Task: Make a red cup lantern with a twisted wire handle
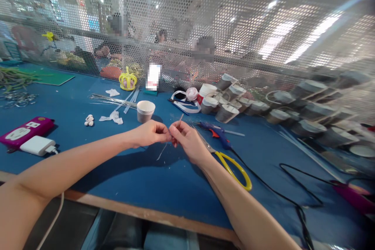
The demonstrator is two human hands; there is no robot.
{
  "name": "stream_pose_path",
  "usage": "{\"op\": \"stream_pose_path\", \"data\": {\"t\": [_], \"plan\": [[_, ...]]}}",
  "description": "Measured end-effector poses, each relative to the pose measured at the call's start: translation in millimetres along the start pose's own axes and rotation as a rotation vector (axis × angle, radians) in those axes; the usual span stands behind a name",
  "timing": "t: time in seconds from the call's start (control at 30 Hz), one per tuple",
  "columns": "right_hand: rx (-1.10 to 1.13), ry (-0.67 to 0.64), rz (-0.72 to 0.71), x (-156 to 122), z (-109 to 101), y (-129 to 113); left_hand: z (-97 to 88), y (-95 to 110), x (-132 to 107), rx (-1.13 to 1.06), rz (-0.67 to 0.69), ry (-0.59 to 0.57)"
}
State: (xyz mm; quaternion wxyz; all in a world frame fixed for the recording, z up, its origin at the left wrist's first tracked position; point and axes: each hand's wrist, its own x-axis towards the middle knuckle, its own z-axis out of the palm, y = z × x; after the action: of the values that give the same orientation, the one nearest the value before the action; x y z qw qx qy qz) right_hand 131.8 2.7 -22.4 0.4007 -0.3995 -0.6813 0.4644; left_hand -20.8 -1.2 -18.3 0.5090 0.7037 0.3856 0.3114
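Observation:
My left hand (150, 133) and my right hand (190, 140) meet fingertip to fingertip above the blue table, both closed in a pinch. A thin pale thread (162, 152) hangs down from where the fingers meet. Out of the top of my right hand pokes the end of a short thin stick (181, 117); its lower part is hidden by the fingers. Just behind my left hand stands a grey-white cup-shaped pot (145, 111). Scissors with yellow handles (234, 168) lie partly under my right wrist, beside a blue glue gun (218, 133).
Many grey pots (227, 113) lie piled at the right. Thin wires (114, 100), white scraps (113, 117) and a yellow crown-like piece (128, 79) sit behind. At left is a purple power strip (27, 131). A black cord (263, 189) crosses the right side. Perforated metal screen (175, 19) stands behind.

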Motion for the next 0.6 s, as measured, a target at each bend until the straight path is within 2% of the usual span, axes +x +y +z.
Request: {"op": "stream_pose_path", "data": {"t": [0.13, 0.3, 0.6], "plan": [[0.033, -0.024, 0.005, -0.7, -1.4, 0.8, 0.1, -1.4, 1.1, -0.053, -0.048, 0.001], [-0.057, 0.050, 0.019, 1.1, -1.6, 2.2, -3.7, -3.2, 2.2, 0.032, 0.036, 0.000], [-0.216, 0.071, -0.009, 1.7, -1.2, 1.3, -6.6, -2.6, 1.3, 0.242, 0.120, 0.004]]}}
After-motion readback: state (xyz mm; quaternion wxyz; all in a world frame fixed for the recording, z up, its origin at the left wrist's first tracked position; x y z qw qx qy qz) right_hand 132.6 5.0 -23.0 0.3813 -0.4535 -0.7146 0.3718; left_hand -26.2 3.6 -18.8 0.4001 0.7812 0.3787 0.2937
